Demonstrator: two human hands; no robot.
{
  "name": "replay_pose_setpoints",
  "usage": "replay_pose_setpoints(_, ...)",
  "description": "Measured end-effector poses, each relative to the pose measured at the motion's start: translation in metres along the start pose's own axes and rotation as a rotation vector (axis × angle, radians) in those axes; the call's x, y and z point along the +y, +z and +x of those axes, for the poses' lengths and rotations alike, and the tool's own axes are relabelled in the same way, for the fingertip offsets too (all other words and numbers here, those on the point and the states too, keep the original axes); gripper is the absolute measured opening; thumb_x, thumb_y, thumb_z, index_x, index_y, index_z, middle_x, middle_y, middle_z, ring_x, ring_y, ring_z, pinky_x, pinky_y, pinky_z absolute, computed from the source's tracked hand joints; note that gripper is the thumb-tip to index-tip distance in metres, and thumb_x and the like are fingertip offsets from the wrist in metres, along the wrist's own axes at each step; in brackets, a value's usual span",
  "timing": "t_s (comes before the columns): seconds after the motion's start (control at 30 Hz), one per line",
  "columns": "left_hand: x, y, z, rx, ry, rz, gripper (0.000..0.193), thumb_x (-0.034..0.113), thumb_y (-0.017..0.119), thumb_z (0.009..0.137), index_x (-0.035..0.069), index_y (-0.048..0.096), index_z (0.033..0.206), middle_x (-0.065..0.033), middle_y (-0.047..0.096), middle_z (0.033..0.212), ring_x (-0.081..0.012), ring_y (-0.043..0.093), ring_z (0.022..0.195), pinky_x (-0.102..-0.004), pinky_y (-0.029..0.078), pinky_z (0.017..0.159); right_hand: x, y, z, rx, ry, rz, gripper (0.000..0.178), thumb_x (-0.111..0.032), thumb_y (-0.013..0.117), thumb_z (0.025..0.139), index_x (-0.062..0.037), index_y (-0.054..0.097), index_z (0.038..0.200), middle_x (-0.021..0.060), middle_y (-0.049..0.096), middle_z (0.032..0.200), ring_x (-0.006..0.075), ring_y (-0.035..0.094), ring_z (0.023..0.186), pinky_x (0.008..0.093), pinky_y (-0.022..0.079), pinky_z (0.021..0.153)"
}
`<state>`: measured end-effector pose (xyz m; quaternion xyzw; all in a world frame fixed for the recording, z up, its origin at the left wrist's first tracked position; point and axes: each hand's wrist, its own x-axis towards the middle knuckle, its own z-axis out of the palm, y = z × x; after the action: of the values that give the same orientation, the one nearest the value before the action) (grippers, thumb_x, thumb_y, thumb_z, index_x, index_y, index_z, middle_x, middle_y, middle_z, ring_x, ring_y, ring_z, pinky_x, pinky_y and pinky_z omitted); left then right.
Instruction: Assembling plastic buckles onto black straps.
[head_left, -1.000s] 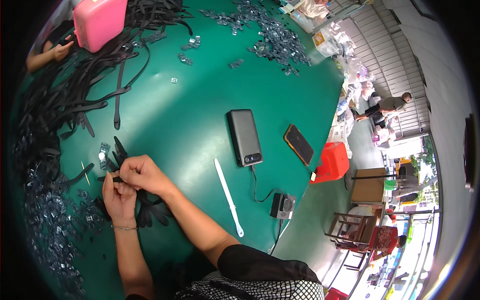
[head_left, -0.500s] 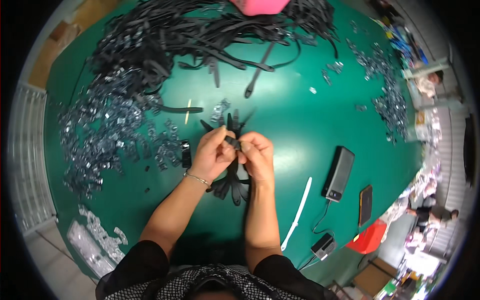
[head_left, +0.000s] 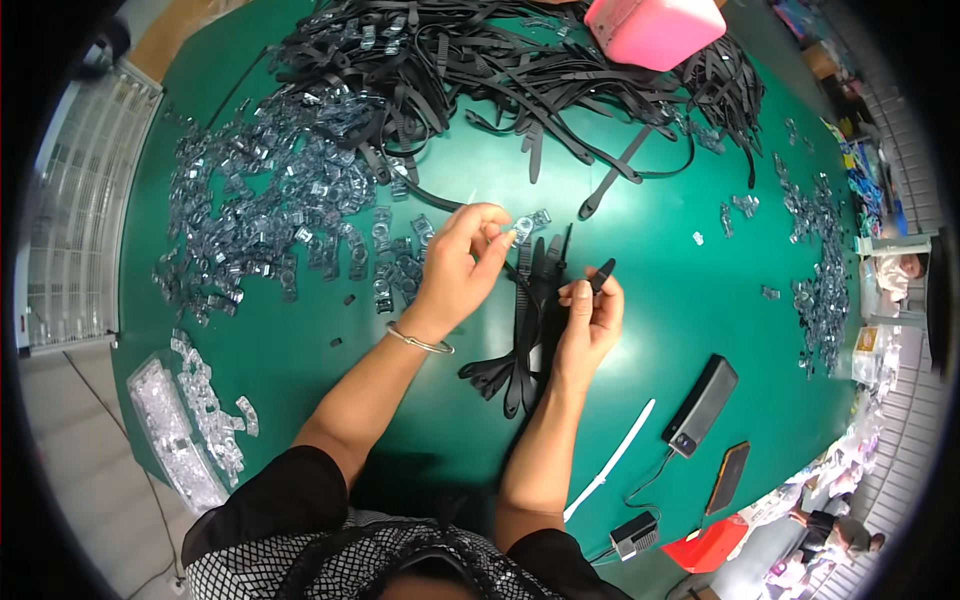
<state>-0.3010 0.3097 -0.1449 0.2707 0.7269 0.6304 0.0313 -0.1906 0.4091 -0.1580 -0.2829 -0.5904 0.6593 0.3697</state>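
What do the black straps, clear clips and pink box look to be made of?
Black straps: probably rubber or silicone, matte; they bend in loose curves.
Clear clips: likely hard plastic, glossy; see-through with bright glints.
Pink box: probably moulded plastic, smooth; rounded corners, even colour.

**Black strap end (head_left: 604, 274) pinched in the right hand (head_left: 588, 325)**

Just past three o'clock from the centre, the right hand's thumb and fingers grip it. Near the centre, the left hand (head_left: 462, 265) has its fingertips at a clear plastic piece (head_left: 530, 224); whether they grip it cannot be told. A bundle of black straps (head_left: 522, 345) lies between the forearms. On the green table (head_left: 690, 280), clear pieces (head_left: 260, 220) heap at ten o'clock, loose black straps (head_left: 500, 75) at twelve, a pink container (head_left: 655, 32) at one, a black power bank (head_left: 704, 400) at four, a white strap (head_left: 612, 458) toward five.
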Motion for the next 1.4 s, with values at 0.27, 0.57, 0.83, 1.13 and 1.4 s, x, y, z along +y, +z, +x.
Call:
replay_pose_setpoints(0.27,0.000,-0.001,0.003,-0.119,0.277,0.492,0.023,0.009,0.059,0.075,0.003,0.058,0.097,-0.0079,0.056,0.094,-0.0263,0.051,0.085,-0.0360,0.040,0.072,0.004,0.003,-0.002,-0.061,0.006,-0.050,0.027,-0.011,0.051,0.088,0.0007,0.051,0.113,0.0027,0.055,0.083,0.0082,0.050,0.073,0.0212,0.042,0.065)
replay_pose_setpoints(0.57,-0.012,0.014,0.009,-0.142,0.292,0.582,0.020,0.006,0.060,0.072,0.004,0.057,0.092,-0.0080,0.058,0.091,-0.0275,0.053,0.082,-0.0376,0.040,0.069,0.002,0.004,0.003,0.002,0.066,-0.060,0.029,-0.008,0.052,0.087,0.0012,0.050,0.114,0.0026,0.056,0.087,0.0088,0.051,0.076,0.0221,0.044,0.065)
replay_pose_setpoints(0.83,-0.019,0.009,0.004,0.008,0.121,0.379,0.015,0.005,0.048,0.086,-0.001,0.055,0.097,-0.0147,0.057,0.094,-0.0307,0.054,0.090,-0.0358,0.043,0.078,0.000,0.011,0.004,-0.204,-0.347,-0.591,0.047,-0.011,0.076,0.057,-0.0041,0.053,0.098,0.0099,0.057,0.082,0.0263,0.055,0.075,0.0367,0.042,0.069)
replay_pose_setpoints(1.13,-0.008,0.006,0.002,-0.001,-0.173,-0.224,0.029,0.007,0.044,0.090,0.000,0.051,0.118,-0.0026,0.052,0.096,-0.0066,0.049,0.078,-0.0200,0.041,0.067,-0.005,0.002,0.002,-0.251,-0.425,-0.607,0.033,0.002,0.063,0.064,-0.0030,0.055,0.095,0.0108,0.056,0.082,0.0283,0.052,0.079,0.0362,0.040,0.068)
replay_pose_setpoints(1.4,-0.006,0.008,-0.006,-0.107,-0.455,-0.825,0.026,0.004,0.042,0.085,-0.002,0.047,0.109,-0.0070,0.052,0.096,-0.0112,0.048,0.078,-0.0210,0.038,0.058,0.008,-0.001,0.007,-0.096,-0.155,-0.095,0.021,-0.004,0.053,0.083,0.0000,0.051,0.104,0.0046,0.051,0.084,0.0123,0.050,0.075,0.0240,0.040,0.068)
